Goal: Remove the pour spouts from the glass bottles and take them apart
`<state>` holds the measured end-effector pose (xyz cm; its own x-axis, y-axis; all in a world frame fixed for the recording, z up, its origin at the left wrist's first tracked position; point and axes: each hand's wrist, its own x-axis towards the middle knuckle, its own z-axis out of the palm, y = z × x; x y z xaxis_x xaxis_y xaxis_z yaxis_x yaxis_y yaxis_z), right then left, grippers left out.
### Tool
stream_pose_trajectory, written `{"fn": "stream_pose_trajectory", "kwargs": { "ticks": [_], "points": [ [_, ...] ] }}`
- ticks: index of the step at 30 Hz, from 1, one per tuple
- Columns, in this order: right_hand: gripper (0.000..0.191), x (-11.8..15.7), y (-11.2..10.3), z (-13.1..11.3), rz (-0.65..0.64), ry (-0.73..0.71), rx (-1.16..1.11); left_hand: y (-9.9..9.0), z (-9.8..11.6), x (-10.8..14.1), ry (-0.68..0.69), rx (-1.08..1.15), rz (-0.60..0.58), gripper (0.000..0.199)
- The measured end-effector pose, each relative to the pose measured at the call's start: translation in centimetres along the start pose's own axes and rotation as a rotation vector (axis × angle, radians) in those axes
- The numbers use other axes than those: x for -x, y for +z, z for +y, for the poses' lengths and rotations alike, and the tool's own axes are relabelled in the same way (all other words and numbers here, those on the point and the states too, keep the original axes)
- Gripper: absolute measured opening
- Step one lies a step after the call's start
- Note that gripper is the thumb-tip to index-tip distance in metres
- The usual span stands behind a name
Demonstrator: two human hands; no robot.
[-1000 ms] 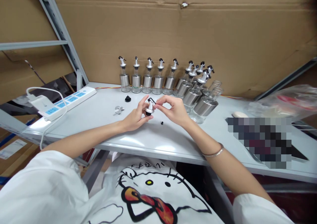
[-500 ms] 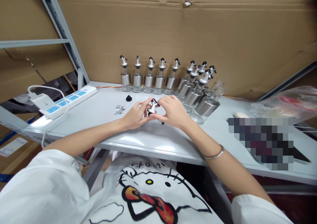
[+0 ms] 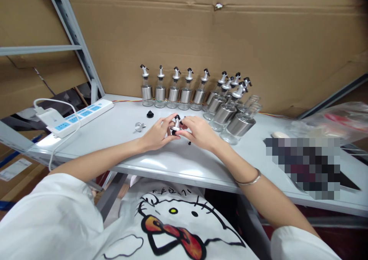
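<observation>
Between both hands, just above the table's front half, is a pour spout (image 3: 176,128) with a silver body, a black flip cap and a black stopper below. My left hand (image 3: 158,134) is closed on it from the left, thumb under and fingers behind. My right hand (image 3: 199,131) pinches it from the right, its fingers at the black cap and its thumb at the base. A small black piece (image 3: 189,143) lies beneath my right hand. Left of my hands, a silver spout part (image 3: 140,127) and a black stopper (image 3: 150,114) rest on the table.
Several glass bottles with steel sleeves and spouts (image 3: 173,93) line the back. Nearer on the right stands an open bottle (image 3: 241,124) without a spout. A power strip (image 3: 83,116) is at left; a plastic bag (image 3: 330,116) and a blurred-out object (image 3: 304,168) lie at right.
My right hand's fingers have shifted slightly down and around the spout, so more of its black cap shows. My left hand stays nearly in place.
</observation>
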<state>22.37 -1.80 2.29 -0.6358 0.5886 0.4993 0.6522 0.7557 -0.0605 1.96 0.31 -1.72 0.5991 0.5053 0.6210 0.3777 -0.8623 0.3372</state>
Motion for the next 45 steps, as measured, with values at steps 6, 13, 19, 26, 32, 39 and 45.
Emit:
{"fn": "stream_pose_trajectory", "kwargs": {
  "ticks": [6,13,19,26,32,39,45],
  "points": [
    [0.042,0.0,0.3,-0.2,-0.063,-0.004,0.005,-0.2,0.2,-0.4,-0.172,0.134,-0.073,0.076],
    [0.037,0.0,-0.2,-0.2,-0.059,0.081,-0.05,-0.2,0.0,-0.5,-0.108,0.138,-0.014,0.07],
    [0.036,-0.1,0.0,-0.7,-0.007,0.162,-0.167,-0.5,-0.4,-0.4,0.028,0.057,0.073,0.061],
    [0.031,0.1,0.8,-0.9,-0.026,0.233,-0.446,-0.3,0.0,-0.4,0.054,-0.011,0.034,0.053],
    [0.045,0.0,0.5,-1.1,-0.043,0.233,-0.805,-0.5,0.2,-0.4,0.082,0.126,0.027,0.063],
    [0.075,0.1,0.9,0.0,-0.057,0.315,-1.192,-0.7,0.0,-0.3,0.081,0.12,0.086,0.032],
    [0.081,0.1,0.4,-0.2,-0.045,0.315,-1.142,-0.9,0.4,-0.6,0.028,-0.03,0.088,0.038]
  ]
}}
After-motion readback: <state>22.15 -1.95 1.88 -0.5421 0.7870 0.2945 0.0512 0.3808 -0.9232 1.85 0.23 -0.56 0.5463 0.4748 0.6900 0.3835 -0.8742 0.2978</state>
